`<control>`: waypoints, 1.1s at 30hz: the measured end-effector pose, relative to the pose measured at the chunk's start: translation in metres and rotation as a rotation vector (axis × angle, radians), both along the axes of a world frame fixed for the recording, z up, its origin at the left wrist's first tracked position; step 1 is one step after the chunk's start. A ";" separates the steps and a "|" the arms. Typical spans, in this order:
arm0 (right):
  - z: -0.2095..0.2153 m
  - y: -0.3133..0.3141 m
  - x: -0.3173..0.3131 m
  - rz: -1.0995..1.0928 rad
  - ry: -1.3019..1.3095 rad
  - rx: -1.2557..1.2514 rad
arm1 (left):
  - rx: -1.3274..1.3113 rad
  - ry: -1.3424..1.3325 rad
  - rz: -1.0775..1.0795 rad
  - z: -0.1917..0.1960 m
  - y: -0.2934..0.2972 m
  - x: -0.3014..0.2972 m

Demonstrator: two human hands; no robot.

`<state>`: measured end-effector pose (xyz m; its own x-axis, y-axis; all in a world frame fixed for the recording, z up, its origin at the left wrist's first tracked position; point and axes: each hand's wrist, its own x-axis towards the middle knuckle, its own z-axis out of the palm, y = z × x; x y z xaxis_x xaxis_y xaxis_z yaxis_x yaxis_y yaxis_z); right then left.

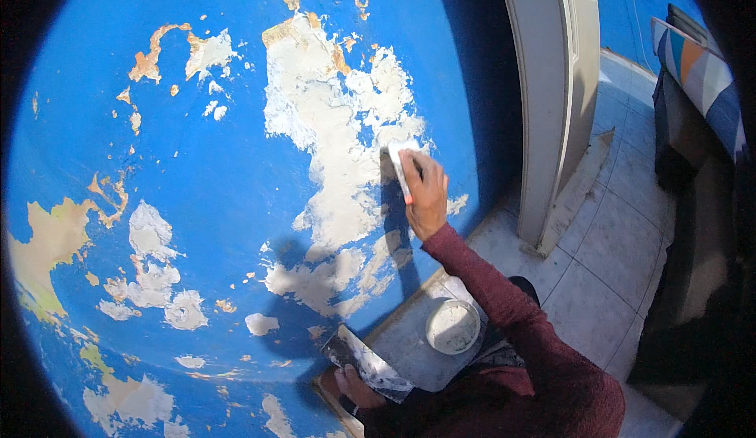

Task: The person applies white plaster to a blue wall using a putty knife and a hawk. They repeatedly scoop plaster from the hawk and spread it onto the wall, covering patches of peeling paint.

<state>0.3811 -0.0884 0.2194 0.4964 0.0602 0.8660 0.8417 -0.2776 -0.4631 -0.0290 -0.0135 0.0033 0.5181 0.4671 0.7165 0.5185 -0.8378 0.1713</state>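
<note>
Nearest us, our maroon sleeve (516, 312) enters from five o'clock; our right hand (428, 194) grips a white spreader (399, 172) near one, by pale filler (331, 162). Our left hand (361, 389) holds a smeared plate (372, 363) at six. Apparently we're spreading; next needs light, even pressure.

Light is thrown from the right across the blue wall (236, 162), on which a broad dark shadow (291, 261) and a narrower one are cast. The strip (482, 68) beside the white door frame (541, 99) is sunk in deep shade. Straight edges are bowed by the fisheye lens, the 4 corners are blackened, and detail is lost at lower right.
</note>
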 end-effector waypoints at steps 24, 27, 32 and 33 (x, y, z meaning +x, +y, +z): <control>0.031 0.007 0.039 -0.117 0.020 0.098 | -0.056 -0.090 -0.010 0.035 -0.019 0.011; 0.033 0.015 0.030 -0.124 -0.020 0.061 | 0.144 -0.171 -0.078 0.038 -0.019 0.017; 0.013 0.012 0.028 -0.088 -0.108 0.014 | 0.254 -0.033 -0.066 0.049 -0.023 0.019; 0.006 0.015 0.026 -0.084 -0.125 0.004 | 0.237 -0.005 -0.050 0.044 -0.022 0.018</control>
